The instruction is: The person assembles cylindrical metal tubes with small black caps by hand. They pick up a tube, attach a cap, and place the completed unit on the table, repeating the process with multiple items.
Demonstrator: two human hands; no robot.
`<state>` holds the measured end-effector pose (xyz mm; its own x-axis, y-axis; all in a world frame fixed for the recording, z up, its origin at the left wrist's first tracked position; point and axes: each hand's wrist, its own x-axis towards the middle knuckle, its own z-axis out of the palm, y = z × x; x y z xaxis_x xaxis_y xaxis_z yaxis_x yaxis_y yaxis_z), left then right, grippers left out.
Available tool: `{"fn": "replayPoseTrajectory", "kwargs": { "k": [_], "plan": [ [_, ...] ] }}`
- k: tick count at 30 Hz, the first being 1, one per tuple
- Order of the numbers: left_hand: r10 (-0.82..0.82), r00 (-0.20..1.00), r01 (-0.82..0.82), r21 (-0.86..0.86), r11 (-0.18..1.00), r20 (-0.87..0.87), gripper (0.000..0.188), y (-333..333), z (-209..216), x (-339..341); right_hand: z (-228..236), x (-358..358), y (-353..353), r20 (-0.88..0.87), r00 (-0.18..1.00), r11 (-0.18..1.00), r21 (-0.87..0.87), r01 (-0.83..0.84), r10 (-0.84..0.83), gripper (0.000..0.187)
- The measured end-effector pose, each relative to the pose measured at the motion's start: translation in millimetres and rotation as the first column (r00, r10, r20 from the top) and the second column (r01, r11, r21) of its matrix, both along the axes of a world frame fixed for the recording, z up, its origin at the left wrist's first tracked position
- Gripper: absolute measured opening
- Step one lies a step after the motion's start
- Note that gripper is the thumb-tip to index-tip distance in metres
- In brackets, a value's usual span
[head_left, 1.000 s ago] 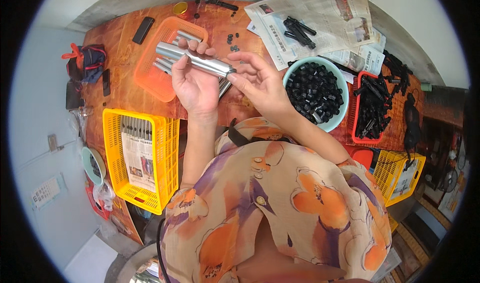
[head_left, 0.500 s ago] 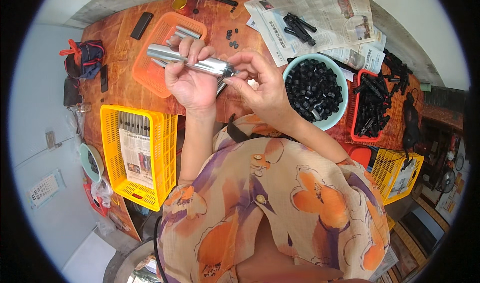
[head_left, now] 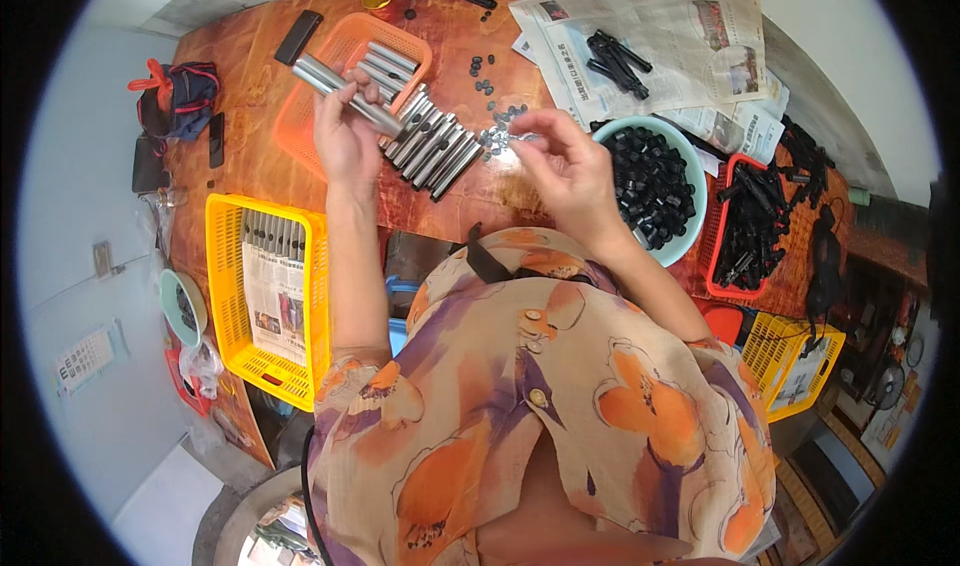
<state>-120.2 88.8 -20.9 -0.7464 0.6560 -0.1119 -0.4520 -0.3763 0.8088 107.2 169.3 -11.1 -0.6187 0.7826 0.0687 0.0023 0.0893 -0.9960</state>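
Observation:
My left hand (head_left: 347, 136) is wrapped around a shiny silver tube (head_left: 320, 76), which slants over the orange basket (head_left: 290, 131). More silver tubes lie partly in that basket. A row of silver tubes (head_left: 435, 156) with dark spots along the middle rests on the table beside it. My right hand (head_left: 575, 176) is pinched at the near edge of a small heap of silver pieces (head_left: 497, 138). Something small and shiny shows at its fingertips, too small to make out for certain. A few black oval pieces (head_left: 484, 87) are scattered beyond the heap.
To the right stands a pale green bowl (head_left: 699, 181) full of black caps, then a red basket (head_left: 716, 231) of black parts. Newspaper (head_left: 690, 26) carries black cylindrical parts at the back. A yellow crate (head_left: 317, 316) with tubes stands left, and a phone (head_left: 298, 36) lies far left.
My hands have drawn apart. The left has moved left with the tube, its near end now tilted downward. The right has left the tube's end and gone to the silver pieces.

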Motion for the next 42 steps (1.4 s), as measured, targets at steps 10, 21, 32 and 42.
{"fn": "replayPoseTrajectory", "kwargs": {
  "k": [10,21,32,42],
  "plan": [
    [-0.553,0.392,-0.43,-0.678,0.596,-0.735,0.035,-40.4,-201.9,-10.5,-59.8,59.2,2.8,0.484,0.875,0.99,0.104,-0.095,0.033,0.017],
    [-0.604,-0.026,-0.618,-0.462,0.636,-0.797,0.035,-14.1,-228.9,-22.4,-66.6,63.8,9.3,0.607,0.791,0.983,0.084,-0.164,0.08,0.016],
    [-0.564,-0.012,-0.579,-0.453,0.677,-0.826,0.04,-36.1,-230.0,-25.5,-73.7,55.7,15.5,0.631,0.773,0.984,0.078,-0.158,0.074,0.016],
    [-0.553,0.028,-0.674,-0.424,0.605,-0.833,0.028,-32.6,-230.2,-21.0,-75.2,46.1,22.8,0.637,0.768,0.978,0.115,-0.175,0.062,0.016]
  ]
}}
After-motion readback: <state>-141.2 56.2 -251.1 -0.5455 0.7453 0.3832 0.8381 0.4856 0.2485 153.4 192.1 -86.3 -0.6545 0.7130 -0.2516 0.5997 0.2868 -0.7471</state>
